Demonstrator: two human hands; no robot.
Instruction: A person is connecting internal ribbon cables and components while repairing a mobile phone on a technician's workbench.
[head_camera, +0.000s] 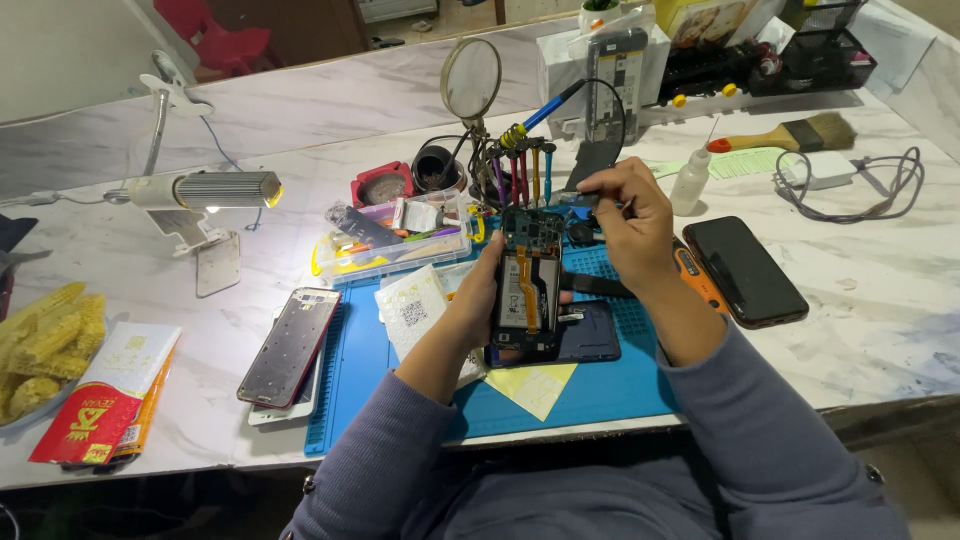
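— Nearest me lay the blue ribbed mat (600, 385). What sat on it?

— An opened phone (528, 290), stood upright at its centre, the left hand (478, 295) clasping its edge. The right hand (628, 215) pinched a thin tool (578, 200) at the phone's one o'clock.

— Any containers?

— A clear plastic tray (395, 245) at ten o'clock, holding small parts. At three o'clock, a glossy black phone (745, 270) lay flat.

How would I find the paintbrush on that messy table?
Start at the blue mat in the middle of the white table, then look to the far right corner. The paintbrush lies flat there, just left of a coiled grey cable. It is the only thing with a wooden handle, red tip and wide bristles.
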